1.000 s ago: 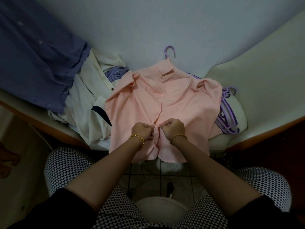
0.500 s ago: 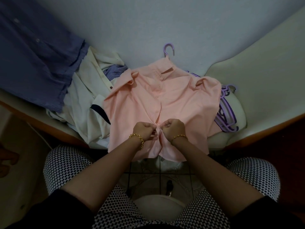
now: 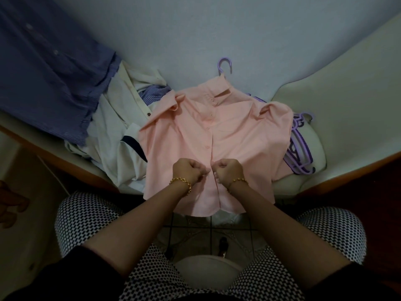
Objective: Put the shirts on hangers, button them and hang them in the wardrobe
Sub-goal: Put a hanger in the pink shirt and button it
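Your fingers on both hands are curled, pinching the front opening of the pink shirt. Your left hand and right hand hold opposite edges low on the button line, knuckles nearly meeting. The shirt lies front up on the pale padded surface, its hem hanging over the near edge. A purple hanger hook pokes from the collar. Spare purple hangers lie just to its right, and white shirts and a blue shirt to its left.
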